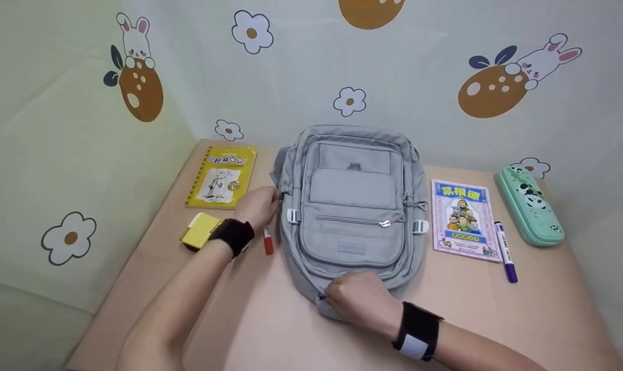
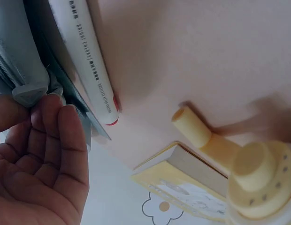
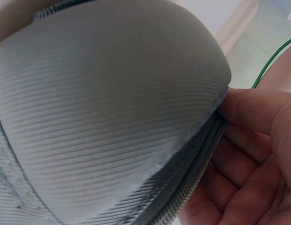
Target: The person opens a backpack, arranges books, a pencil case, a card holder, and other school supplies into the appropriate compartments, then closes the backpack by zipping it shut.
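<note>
A grey backpack (image 1: 352, 185) lies front side up on the table. At its left side my left hand (image 1: 260, 205) pinches a small grey tab (image 2: 30, 93) beside a zipper, thumb against fingertips. My right hand (image 1: 363, 299) grips the backpack's near edge, where the right wrist view shows thumb and curled fingers pinching the fabric beside a dark zipper (image 3: 187, 187). What lies inside that pinch is hidden. A white marker with a red end (image 1: 268, 242) lies just below my left hand, close to the bag.
Left of the bag are a yellow spiral notebook (image 1: 221, 178) and a yellow crank pencil sharpener (image 1: 202, 231). To the right lie a pink-bordered comic book (image 1: 463, 219), a purple-capped marker (image 1: 506, 252) and a green panda pencil case (image 1: 530, 206). A printed curtain (image 1: 301, 77) hangs behind the table.
</note>
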A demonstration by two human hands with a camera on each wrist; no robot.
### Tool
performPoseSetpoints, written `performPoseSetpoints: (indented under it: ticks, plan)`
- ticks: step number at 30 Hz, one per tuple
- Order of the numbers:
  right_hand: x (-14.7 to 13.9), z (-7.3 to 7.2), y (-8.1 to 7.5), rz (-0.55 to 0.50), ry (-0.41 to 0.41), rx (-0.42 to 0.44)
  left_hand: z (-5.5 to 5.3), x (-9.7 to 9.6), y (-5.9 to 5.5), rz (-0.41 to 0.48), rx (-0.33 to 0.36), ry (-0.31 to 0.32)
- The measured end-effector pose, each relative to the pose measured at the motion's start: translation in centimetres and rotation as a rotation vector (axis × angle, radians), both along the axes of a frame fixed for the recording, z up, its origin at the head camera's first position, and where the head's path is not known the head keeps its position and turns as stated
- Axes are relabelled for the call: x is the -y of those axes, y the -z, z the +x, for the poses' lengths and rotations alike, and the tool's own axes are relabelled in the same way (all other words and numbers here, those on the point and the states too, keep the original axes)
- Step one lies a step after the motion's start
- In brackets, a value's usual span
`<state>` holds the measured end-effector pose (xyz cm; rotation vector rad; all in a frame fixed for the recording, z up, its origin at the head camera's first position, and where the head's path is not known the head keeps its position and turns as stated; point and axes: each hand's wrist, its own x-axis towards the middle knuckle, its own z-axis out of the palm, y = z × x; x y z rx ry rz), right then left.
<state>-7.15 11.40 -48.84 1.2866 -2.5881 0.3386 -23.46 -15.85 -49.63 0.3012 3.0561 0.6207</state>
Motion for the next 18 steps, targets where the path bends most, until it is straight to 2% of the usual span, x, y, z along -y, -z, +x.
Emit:
performPoseSetpoints:
  ticks: [7,14,18]
  plan:
    - [-0.02,-0.06,0.14,0.014,0.009,0.021,-0.14,-0.33,0.49,0.014,0.010,-0.015]
    - [-0.17,-0.06,0.56,-0.018,0.004,0.014,0.29,-0.31,0.30,0.004,0.000,-0.010]
    - [-0.90,0.05,0.58,-0.053,0.009,0.044,0.72,-0.25,0.07,-0.008,-0.006,0.010]
